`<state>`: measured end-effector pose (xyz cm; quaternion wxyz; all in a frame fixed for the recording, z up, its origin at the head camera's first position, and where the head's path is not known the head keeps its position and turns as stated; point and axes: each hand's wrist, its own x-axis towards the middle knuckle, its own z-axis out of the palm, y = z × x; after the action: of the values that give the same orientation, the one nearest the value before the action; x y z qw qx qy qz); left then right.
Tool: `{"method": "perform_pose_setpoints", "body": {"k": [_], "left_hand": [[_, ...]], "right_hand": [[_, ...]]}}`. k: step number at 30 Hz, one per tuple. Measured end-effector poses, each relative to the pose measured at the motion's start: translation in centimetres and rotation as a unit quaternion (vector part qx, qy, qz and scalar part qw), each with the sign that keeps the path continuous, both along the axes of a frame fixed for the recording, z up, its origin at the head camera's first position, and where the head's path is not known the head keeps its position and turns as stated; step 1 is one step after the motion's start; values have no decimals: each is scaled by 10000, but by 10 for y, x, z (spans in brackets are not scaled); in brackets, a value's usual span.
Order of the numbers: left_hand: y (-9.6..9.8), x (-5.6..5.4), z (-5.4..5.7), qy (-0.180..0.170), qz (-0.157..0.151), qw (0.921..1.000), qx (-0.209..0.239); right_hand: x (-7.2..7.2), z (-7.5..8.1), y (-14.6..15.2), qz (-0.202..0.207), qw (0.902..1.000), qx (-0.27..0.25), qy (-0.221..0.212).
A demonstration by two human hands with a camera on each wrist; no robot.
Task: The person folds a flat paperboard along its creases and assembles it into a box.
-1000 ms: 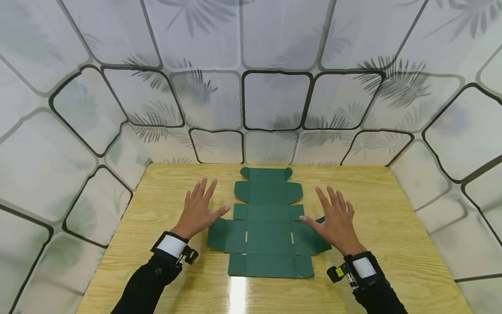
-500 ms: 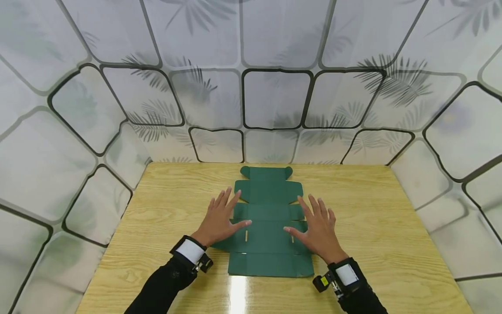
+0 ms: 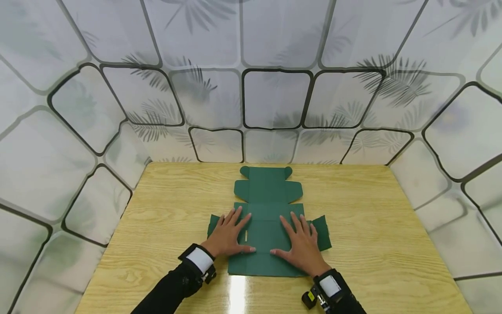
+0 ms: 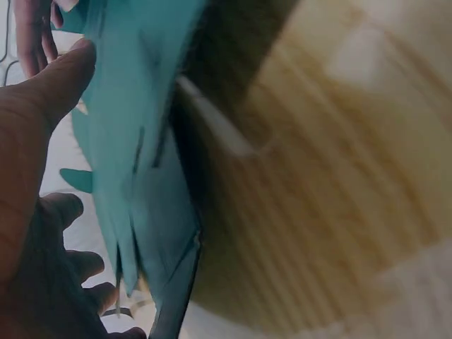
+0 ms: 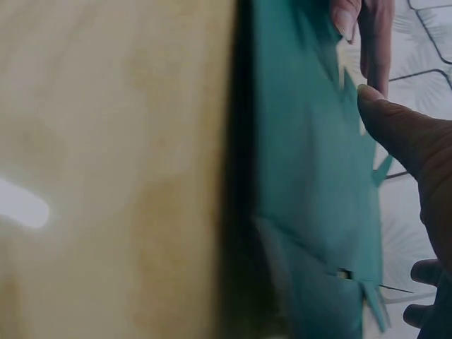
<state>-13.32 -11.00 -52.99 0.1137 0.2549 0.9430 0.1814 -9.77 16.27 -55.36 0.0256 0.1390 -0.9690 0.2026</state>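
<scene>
An unfolded green cardboard box (image 3: 268, 233) lies flat on the wooden table, its tabs and side flaps spread out. My left hand (image 3: 229, 235) lies over its left side flap, fingers spread and the thumb reaching in toward the middle panel. Over the right side flap is my right hand (image 3: 300, 244), spread in the same way, its thumb pointing inward. In the left wrist view, the left thumb (image 4: 60, 81) overlaps the green cardboard. The right thumb (image 5: 395, 123) stands against the panel's far side in the right wrist view. Both hands hide parts of the side flaps.
The wooden table (image 3: 168, 192) reaches back to a pale curtain (image 3: 274, 100) printed with dark outlines and leaves, which also encloses both sides. A bright light reflection lies on the table in front of the box.
Both hands have moved inward and down from beside the green box onto its side flaps. The box has stayed in nearly the same place.
</scene>
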Motion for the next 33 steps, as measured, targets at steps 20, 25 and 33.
{"method": "perform_pose_setpoints", "body": {"k": [20,25,33], "left_hand": [[1,12,-11,-13,-121,9996,-262],[4,19,-13,-144,-73,9997,-189],[10,34,-18,-256,122,9992,-275]], "right_hand": [[6,-13,11,5,9982,-78,-600],[1,-10,18,150,9966,8,-814],[-11,-12,31,521,9949,97,-852]]}}
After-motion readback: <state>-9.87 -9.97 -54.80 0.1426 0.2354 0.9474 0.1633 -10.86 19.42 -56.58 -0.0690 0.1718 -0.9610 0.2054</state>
